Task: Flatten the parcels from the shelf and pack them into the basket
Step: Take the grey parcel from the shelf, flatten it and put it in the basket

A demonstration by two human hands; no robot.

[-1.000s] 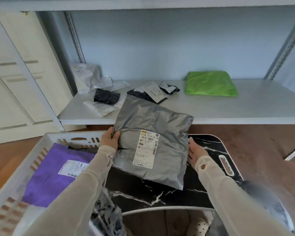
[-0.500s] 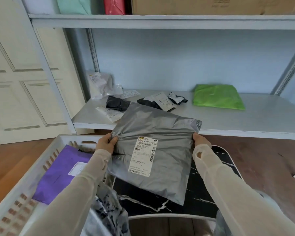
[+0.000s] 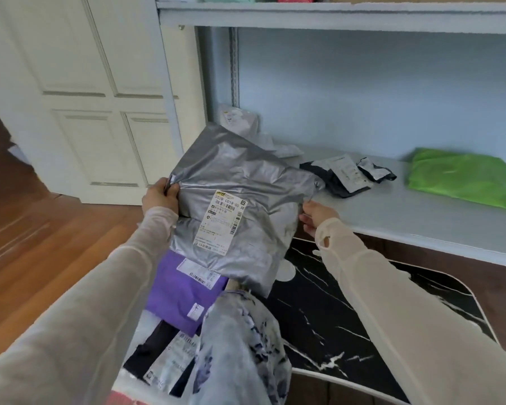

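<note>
The left hand (image 3: 160, 197) pinches the crinkled left edge of one glossy grey plastic parcel (image 3: 243, 206), held in the air above a flat purple parcel (image 3: 176, 293) and beside the black marbled bench (image 3: 333, 311). The right hand (image 3: 316, 216) touches its right edge, fingers loosely curled. Farther right, one smooth green parcel (image 3: 465, 179) lies on the shelf (image 3: 392, 211).

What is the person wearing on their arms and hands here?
Both arms are in long, thin, cream-white sleeves of semi-sheer fabric reaching the wrists. The right sleeve has a small hole near its cuff. The left hand and right hand are bare, without gloves.
</note>
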